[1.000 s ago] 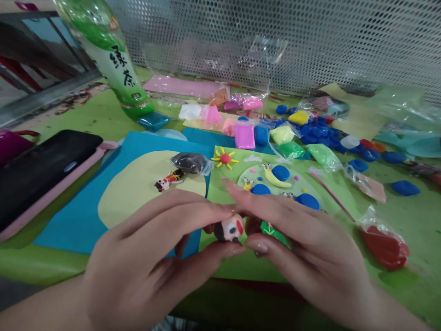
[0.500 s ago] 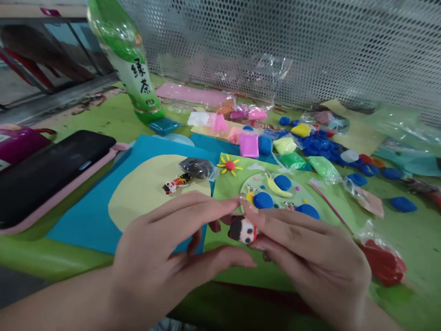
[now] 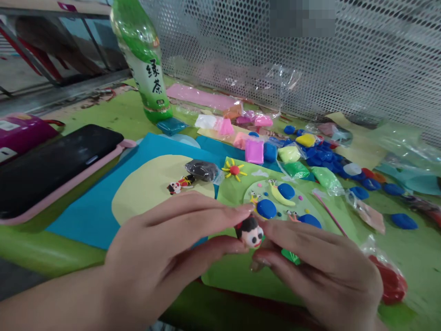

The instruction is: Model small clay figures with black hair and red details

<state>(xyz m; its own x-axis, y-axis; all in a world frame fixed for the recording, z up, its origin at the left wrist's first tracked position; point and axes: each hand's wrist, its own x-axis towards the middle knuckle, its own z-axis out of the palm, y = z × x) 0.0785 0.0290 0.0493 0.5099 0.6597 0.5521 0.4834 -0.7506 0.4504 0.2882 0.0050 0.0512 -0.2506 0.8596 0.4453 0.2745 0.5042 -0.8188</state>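
Note:
A small clay head [image 3: 251,232] with black hair, a pale face, big eyes and a red bit at its side is pinched between both my hands, just above the table's near edge. My left hand [image 3: 161,257] grips it from the left with index finger and thumb. My right hand [image 3: 320,271] closes on it from the right and below. Behind it lies a green card [image 3: 237,184] with a clay sun, blue blobs and snails. A tiny clay figure [image 3: 179,185] lies on a pale yellow oval sheet [image 3: 144,188].
A green tea bottle [image 3: 146,59] stands at the back left. A black phone [image 3: 51,165] in a pink case lies at the left. Bagged clay lumps [image 3: 292,154] in several colours and blue pieces crowd the back right. A red clay bag [image 3: 389,280] sits near my right wrist. Mesh fencing backs the table.
The clay head has turned in my fingers, its face now towards me and its hair on top. The view has shifted, so everything sits further right.

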